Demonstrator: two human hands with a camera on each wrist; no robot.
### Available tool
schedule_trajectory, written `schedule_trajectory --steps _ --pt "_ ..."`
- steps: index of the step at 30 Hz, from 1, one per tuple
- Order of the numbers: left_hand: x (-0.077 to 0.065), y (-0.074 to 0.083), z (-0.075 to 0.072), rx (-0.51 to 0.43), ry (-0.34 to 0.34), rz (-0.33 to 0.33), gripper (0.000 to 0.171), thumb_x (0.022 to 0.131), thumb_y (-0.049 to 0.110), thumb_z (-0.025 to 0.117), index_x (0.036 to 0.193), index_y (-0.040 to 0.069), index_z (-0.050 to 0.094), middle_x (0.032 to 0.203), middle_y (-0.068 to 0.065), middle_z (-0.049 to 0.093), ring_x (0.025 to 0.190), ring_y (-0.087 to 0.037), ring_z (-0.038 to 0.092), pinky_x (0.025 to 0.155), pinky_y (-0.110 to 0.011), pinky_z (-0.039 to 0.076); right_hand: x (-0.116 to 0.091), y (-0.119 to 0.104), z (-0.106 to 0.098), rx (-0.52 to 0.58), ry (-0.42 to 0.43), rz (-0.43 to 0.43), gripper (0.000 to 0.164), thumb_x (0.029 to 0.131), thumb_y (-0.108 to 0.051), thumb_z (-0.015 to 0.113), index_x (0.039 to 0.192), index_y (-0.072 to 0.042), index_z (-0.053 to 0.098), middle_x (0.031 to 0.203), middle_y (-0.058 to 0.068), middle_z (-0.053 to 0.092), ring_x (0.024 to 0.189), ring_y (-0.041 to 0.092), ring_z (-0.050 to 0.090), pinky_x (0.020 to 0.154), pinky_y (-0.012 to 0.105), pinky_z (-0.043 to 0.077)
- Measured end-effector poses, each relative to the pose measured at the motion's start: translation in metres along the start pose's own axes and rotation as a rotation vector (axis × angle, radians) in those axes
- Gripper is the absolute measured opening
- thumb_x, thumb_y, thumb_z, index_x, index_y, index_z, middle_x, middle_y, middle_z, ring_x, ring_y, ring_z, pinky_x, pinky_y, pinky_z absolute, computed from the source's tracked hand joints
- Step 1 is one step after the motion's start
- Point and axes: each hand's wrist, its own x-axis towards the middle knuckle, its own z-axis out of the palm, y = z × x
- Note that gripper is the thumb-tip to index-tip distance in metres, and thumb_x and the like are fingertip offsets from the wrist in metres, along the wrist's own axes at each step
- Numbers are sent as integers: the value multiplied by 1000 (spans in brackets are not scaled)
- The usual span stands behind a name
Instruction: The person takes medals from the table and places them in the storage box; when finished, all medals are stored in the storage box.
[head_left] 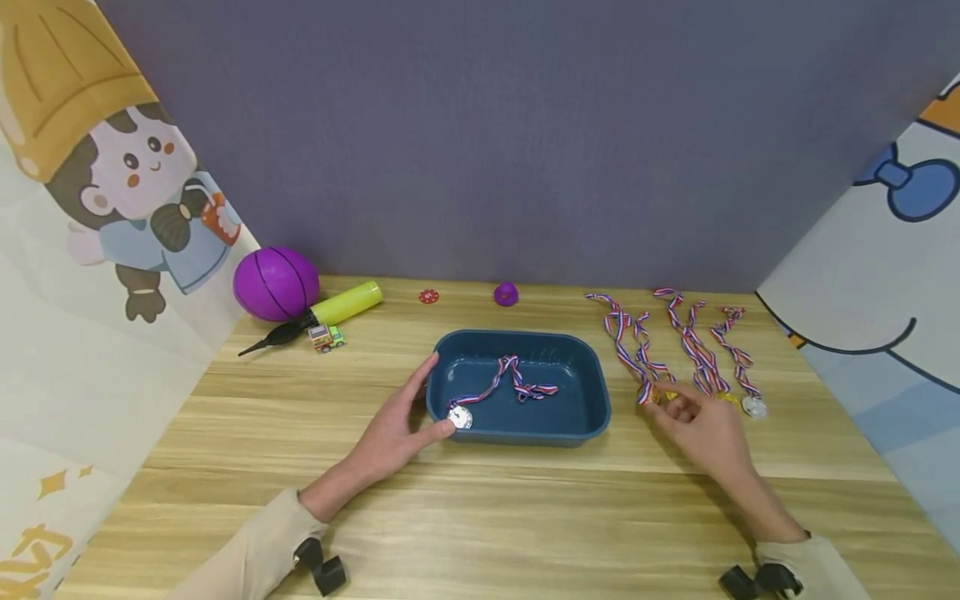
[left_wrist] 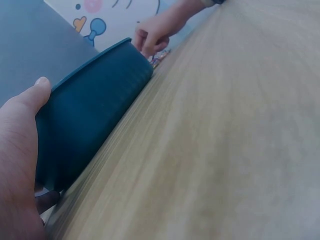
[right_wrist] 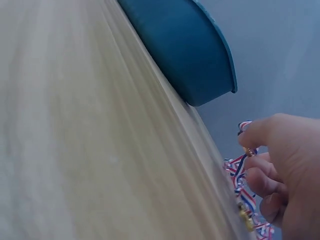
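In the head view a dark blue plastic basin [head_left: 517, 429] holds a silver medal [head_left: 460, 417] on a striped ribbon [head_left: 495, 379]. My left hand [head_left: 393, 429] holds the basin's left end, thumb at the front rim and fingers along the side. To the right of the basin, my right hand [head_left: 701, 425] pinches a gold-coloured medal [right_wrist: 250, 151] near its ribbon, between thumb and index finger. That ribbon [head_left: 621, 333] trails back over the table. Beside and behind the hand lie more ribboned medals, including a silver medal [head_left: 754, 407]; the hand partly hides the gold ones.
At the back left are a purple ball [head_left: 276, 284], a yellow-green hand pump [head_left: 347, 303] with a black nozzle, and a small toy truck [head_left: 326, 337]. A red chip [head_left: 428, 297] and a purple ring-like piece [head_left: 506, 293] lie behind the basin. Walls enclose the table's back and sides.
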Motion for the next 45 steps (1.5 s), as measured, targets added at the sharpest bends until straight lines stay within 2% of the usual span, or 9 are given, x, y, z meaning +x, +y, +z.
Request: schedule_trajectory --steps 5,10,13,17,22,26,32,38,45 --pt "0 -1 0 -2 -1 4 103 99 61 77 179 28 21 172 -22 45 150 -45 53 125 -74 36 3 -5 -5 45 28 10 28 88 -5 93 113 2 84 70 -2 70 58 0 58 53 14 47" --pt "0 -2 0 6 0 5 103 99 58 78 179 28 21 171 -21 46 149 -45 54 124 -75 35 7 -10 -11 90 101 -36 29 83 3 93 111 3 84 69 -1 70 55 -3 58 53 10 47" --pt "0 -2 0 9 5 6 103 99 58 79 179 28 21 171 -21 46 150 -45 54 124 -75 35 10 -14 -15 79 137 -59 31 82 3 93 111 2 84 68 -2 70 55 -6 57 54 8 46" --pt "-1 -1 0 14 10 7 103 99 61 78 179 29 22 173 -20 44 150 -45 53 124 -75 35 13 -22 -22 55 132 -39 31 84 -1 92 114 1 84 68 -4 71 54 -7 58 54 9 45" --pt "-2 -1 0 12 13 4 102 99 60 78 179 29 23 175 -20 41 152 -47 50 124 -75 35 21 -32 -30 85 109 1 32 88 -2 91 118 4 83 69 -7 70 56 -5 58 54 10 45" --pt "-2 -1 0 8 11 -3 101 100 54 80 179 30 22 175 -20 40 154 -47 48 125 -75 34 31 -38 -37 91 134 -18 32 86 -1 92 116 4 84 69 -12 68 56 -8 58 54 8 44" --pt "-1 0 1 5 7 1 102 100 56 79 179 30 22 175 -20 41 153 -47 50 125 -74 35 45 -48 -46 122 158 -31 29 87 1 90 115 7 83 69 -18 66 54 -7 58 53 8 45" --pt "0 0 1 12 9 3 102 99 59 78 179 30 22 173 -21 43 151 -47 51 124 -75 36 53 -61 -50 114 167 5 30 90 -6 89 118 4 84 70 -21 66 54 -6 59 47 12 42" --pt "0 0 1 8 12 2 103 99 62 78 179 30 22 171 -20 47 149 -44 54 123 -74 38 65 -72 -50 147 195 36 32 92 -5 88 123 1 84 70 -26 63 56 -7 58 52 9 43"
